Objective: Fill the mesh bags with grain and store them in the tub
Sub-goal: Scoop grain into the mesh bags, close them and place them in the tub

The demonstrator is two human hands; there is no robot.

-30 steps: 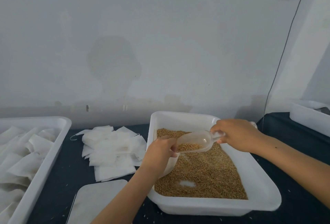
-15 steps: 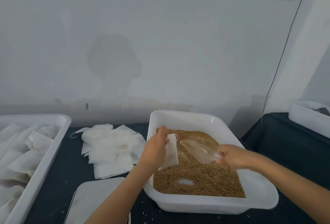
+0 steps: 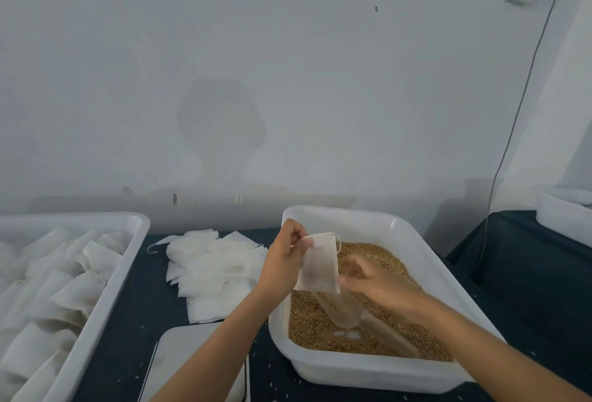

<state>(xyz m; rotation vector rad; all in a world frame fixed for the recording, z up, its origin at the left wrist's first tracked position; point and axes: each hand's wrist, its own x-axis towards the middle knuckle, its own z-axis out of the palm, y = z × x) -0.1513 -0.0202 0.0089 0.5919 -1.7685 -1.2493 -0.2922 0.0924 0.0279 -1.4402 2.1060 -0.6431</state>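
Note:
My left hand (image 3: pixel 286 252) pinches the top edge of a small white mesh bag (image 3: pixel 321 265), which hangs above the grain (image 3: pixel 382 262) in the white grain tub (image 3: pixel 426 252). My right hand (image 3: pixel 376 281) is blurred, its fingers spread loosely beside the bag's lower right corner, and it holds nothing. A clear plastic scoop (image 3: pixel 347 310) lies on the grain below both hands, its handle pointing toward the near right. A long white tub (image 3: pixel 136 243) on the left holds several bags.
A pile of flat empty bags (image 3: pixel 214 262) lies on the dark tabletop between the two tubs. A white flat plate (image 3: pixel 184 353) sits at the near edge under my left forearm. Another white tub (image 3: pixel 563 217) stands far right, by a hanging cable (image 3: pixel 512 132).
My right hand tipped the scoop away from the bag, lowered it and let it go on the grain. It now reaches toward the bag, which my left hand has lifted slightly.

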